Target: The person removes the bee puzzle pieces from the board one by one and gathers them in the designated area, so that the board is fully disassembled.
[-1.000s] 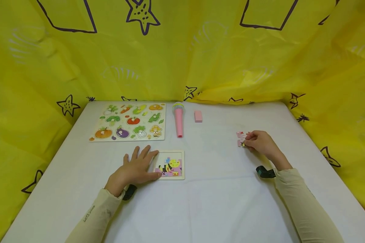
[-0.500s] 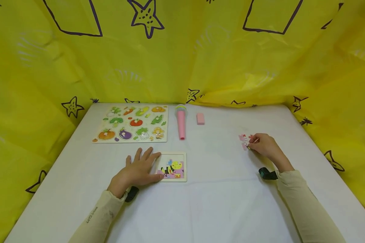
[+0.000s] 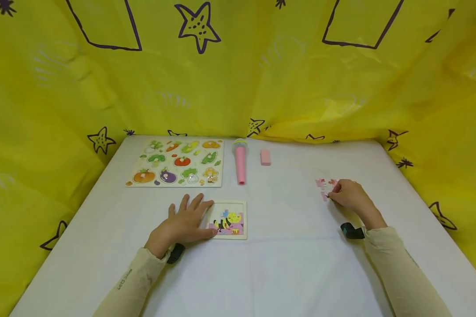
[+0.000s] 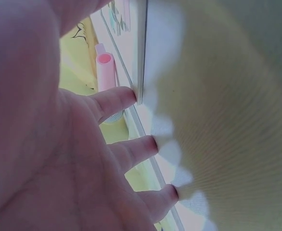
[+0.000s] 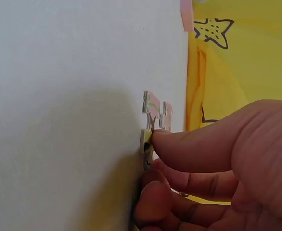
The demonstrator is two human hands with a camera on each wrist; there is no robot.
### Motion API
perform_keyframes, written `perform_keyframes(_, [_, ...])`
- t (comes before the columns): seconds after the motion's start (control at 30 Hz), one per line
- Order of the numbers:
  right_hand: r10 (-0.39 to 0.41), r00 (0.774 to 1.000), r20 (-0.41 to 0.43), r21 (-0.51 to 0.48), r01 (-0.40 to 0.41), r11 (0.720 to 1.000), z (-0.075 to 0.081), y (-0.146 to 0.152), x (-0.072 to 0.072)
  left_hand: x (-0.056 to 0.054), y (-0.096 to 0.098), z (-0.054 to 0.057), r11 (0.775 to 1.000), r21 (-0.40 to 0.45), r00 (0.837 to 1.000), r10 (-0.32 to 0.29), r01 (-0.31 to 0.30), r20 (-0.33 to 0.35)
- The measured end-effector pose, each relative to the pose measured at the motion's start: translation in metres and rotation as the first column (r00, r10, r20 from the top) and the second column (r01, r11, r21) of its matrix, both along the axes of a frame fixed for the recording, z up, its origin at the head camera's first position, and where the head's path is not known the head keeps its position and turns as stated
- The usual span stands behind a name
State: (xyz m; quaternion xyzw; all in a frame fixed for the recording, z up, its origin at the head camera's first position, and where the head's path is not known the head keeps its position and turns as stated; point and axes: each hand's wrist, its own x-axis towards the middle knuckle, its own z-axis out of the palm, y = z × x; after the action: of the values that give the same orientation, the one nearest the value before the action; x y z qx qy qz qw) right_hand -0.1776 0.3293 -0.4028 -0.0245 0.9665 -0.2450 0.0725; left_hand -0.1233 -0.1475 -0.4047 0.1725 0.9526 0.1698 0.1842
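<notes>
My left hand (image 3: 182,224) spreads its fingers at the left side of a small wooden puzzle tray (image 3: 246,220), thumb over the lower left corner. Inside the tray is a partly filled bee picture (image 3: 235,218) on pink. The left wrist view has one fingertip right at the tray's edge. Far to the right, my right hand (image 3: 354,196) pinches a jigsaw piece (image 5: 145,141) with yellow and black on it between thumb and curled fingers, low over the table. Beside it lie more pink jigsaw pieces (image 3: 320,182), some partly hidden by the hand.
A vegetable peg puzzle board (image 3: 174,181) lies at the back left of the white table (image 3: 285,273). Right of it are a pink toy microphone (image 3: 240,165) and a pink block (image 3: 265,157). Yellow cloth (image 3: 222,88) hangs behind and along both sides.
The head view has shifted slightly, so everything sits a little lower and farther right. The left hand stays at the tray; the right hand stays at the loose pieces, its fingertips shifting slightly.
</notes>
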Motion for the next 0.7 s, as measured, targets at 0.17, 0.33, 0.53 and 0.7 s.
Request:
perform_keyframes(0.17, [-0.034, 0.999, -0.010, -0.002, 0.034, 0.999, 0.000, -0.004, 0.004, 0.001, 0.000, -0.001, 1.000, -0.005, 1.000, 0.003, -0.003, 0.005])
perform_keyframes(0.33, [-0.062, 0.996, -0.068, -0.056, 0.058, 0.997, 0.007, -0.013, 0.008, 0.002, 0.001, 0.001, 1.000, -0.001, 1.000, 0.001, -0.001, 0.013])
perform_keyframes(0.53, [-0.003, 0.987, -0.159, -0.130, -0.018, 0.991, 0.018, -0.038, 0.011, 0.002, 0.003, 0.002, 1.000, -0.003, 1.000, 0.003, -0.003, 0.018])
perform_keyframes(0.7, [0.057, 0.979, -0.194, -0.220, -0.100, 0.970, 0.022, -0.072, 0.012, 0.003, 0.003, 0.002, 1.000, -0.006, 1.000, 0.011, -0.011, 0.016])
